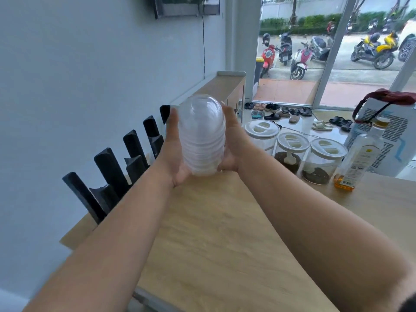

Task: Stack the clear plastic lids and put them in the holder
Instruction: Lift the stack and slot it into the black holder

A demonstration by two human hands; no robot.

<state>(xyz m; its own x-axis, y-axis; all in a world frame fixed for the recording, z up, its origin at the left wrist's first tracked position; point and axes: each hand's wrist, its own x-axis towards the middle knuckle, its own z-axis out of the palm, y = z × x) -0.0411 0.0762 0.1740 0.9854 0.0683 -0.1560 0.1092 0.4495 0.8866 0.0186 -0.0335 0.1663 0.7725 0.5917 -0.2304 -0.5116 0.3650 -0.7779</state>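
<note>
A stack of clear dome-shaped plastic lids (202,136) is held up above the wooden counter (213,233), dome end pointing away from me. My left hand (172,152) grips its left side, thumb up by the dome. My right hand (231,143) grips the right side, fingers curled under the stack's base. The black holder (112,170), a row of slanted dividers, stands along the wall to the left of the stack, level with my left hand. Its slots look empty.
Three clear jars with white lids (290,149) stand at the counter's right side, next to a bottle of amber liquid (358,158). A white appliance (391,131) with a red bag on it sits behind them. A wooden shelf (225,86) lies beyond the holder.
</note>
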